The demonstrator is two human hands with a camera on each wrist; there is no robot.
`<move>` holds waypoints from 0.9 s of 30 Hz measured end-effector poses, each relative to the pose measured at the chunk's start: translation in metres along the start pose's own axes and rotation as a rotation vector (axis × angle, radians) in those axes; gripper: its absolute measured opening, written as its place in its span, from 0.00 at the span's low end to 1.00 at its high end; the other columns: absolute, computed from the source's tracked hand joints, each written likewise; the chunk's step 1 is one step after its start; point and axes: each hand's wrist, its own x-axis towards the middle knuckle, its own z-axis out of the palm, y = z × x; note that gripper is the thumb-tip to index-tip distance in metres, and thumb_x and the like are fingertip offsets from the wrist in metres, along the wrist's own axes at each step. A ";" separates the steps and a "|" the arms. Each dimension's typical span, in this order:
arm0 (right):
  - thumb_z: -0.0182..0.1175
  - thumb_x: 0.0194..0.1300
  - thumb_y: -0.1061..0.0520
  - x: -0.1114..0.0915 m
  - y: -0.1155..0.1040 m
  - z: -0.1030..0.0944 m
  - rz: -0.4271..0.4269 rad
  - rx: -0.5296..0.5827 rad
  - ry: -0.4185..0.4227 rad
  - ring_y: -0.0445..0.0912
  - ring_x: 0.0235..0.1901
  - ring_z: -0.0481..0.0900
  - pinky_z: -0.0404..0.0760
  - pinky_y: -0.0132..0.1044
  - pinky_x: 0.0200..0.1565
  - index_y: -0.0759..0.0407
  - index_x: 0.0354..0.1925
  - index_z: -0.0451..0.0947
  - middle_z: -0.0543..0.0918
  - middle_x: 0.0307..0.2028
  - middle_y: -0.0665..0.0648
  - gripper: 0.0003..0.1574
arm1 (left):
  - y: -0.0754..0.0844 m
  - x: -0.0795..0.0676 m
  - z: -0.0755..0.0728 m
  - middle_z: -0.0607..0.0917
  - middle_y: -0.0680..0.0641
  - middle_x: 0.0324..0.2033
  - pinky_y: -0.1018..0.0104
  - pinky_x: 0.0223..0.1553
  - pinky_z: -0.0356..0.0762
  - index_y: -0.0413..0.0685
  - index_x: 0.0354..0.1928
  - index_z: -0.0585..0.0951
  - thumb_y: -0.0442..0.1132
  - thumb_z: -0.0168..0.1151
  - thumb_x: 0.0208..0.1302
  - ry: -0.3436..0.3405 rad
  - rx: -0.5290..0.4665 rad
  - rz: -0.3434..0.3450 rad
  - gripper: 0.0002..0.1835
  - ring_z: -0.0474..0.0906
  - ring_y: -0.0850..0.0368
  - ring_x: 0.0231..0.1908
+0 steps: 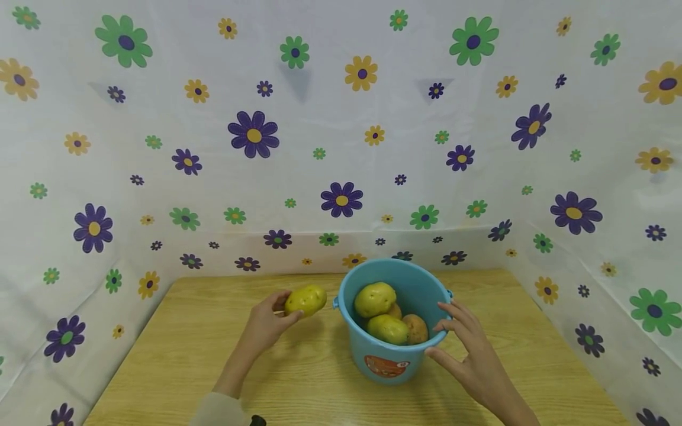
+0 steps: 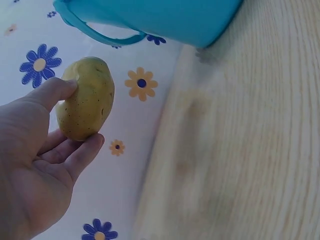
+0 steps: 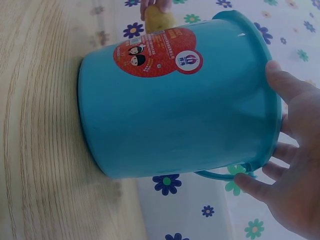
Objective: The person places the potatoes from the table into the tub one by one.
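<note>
A yellow-green potato (image 1: 306,300) is held between the thumb and fingers of my left hand (image 1: 269,322), above the table just left of a blue bucket (image 1: 380,355). The left wrist view shows the thumb on one side of this potato (image 2: 87,100) and fingertips under its lower end. My right hand (image 1: 474,361) grips the bucket's right rim, its thumb outside and some fingers over the edge; in the right wrist view the thumb presses near the rim (image 3: 272,115). Inside the bucket lie several potatoes (image 1: 388,329), some yellow-green and some browner.
The bucket stands upright on a wood-grain table (image 1: 213,331). Its handle (image 2: 110,39) hangs down along the far side. A white sheet with printed flowers (image 1: 341,118) rises behind the table and along both sides. A red label (image 3: 157,52) is stuck on the bucket's front.
</note>
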 end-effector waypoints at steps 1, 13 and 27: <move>0.72 0.50 0.53 0.000 0.000 0.000 0.000 0.001 0.000 0.59 0.66 0.51 0.60 0.70 0.53 0.41 0.41 0.72 0.64 0.64 0.57 0.22 | 0.002 -0.001 -0.001 0.79 0.44 0.49 0.64 0.44 0.79 0.42 0.57 0.73 0.49 0.71 0.50 -0.001 0.001 0.008 0.34 0.77 0.51 0.47; 0.72 0.50 0.53 0.000 -0.001 0.000 0.007 0.010 -0.002 0.59 0.66 0.50 0.59 0.70 0.53 0.42 0.41 0.72 0.64 0.64 0.57 0.21 | 0.026 -0.011 -0.013 0.79 0.44 0.48 0.66 0.42 0.80 0.44 0.59 0.73 0.49 0.72 0.49 -0.037 -0.077 -0.007 0.35 0.78 0.51 0.46; 0.72 0.50 0.54 0.000 0.000 0.000 0.003 0.011 -0.001 0.61 0.66 0.50 0.58 0.70 0.53 0.42 0.41 0.72 0.64 0.64 0.58 0.22 | 0.057 -0.019 -0.022 0.79 0.48 0.48 0.70 0.42 0.79 0.47 0.57 0.74 0.52 0.71 0.49 -0.048 -0.079 0.030 0.33 0.77 0.55 0.47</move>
